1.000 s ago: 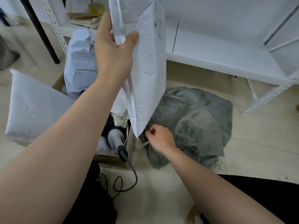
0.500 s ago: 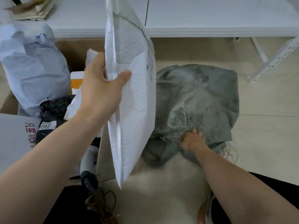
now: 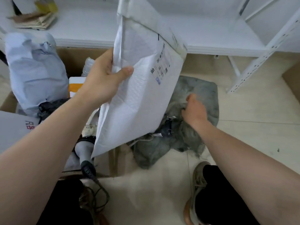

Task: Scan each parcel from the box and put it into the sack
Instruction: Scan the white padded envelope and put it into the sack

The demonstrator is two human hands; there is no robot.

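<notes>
Head camera, looking down. At the far left stands an open cardboard box (image 3: 73, 57), and it is crowded. A tall, crumpled pale-blue poly parcel (image 3: 35, 70) stands upright at its left side. A dark-wrapped parcel (image 3: 48, 106) lies at that one's foot, and an orange-and-white packet (image 3: 73, 86) sits just beside it towards the back. A flat white parcel with red lettering (image 3: 14, 127) lies across the box's near left corner.

Against the near wall a grey handheld scanner (image 3: 85, 151) leans inside the box. Its head is hidden, and its black cable (image 3: 97, 192) spills over the edge into a loose coil on the floor.

The left hand (image 3: 100, 83) holds a white bubble mailer (image 3: 141, 95) up in the air. It pinches the left edge, with the thumb flat on the front and the fingers curled behind. The mailer hangs tilted between the box and the sack, in neither of them, with its barcode label (image 3: 160, 69) facing me.

To the right, a grey woven sack (image 3: 203, 88) lies slumped on the tiled floor. Something dark with a small white tag (image 3: 165, 130) shows in its rumpled mouth, though I cannot tell what it is. The right hand (image 3: 194, 111) rests on the sack with its fingers curled into a fold of the cloth, gripping it.

Behind everything runs a white shelf (image 3: 219, 33), with a stack of brown card (image 3: 35, 20) at its left end.
</notes>
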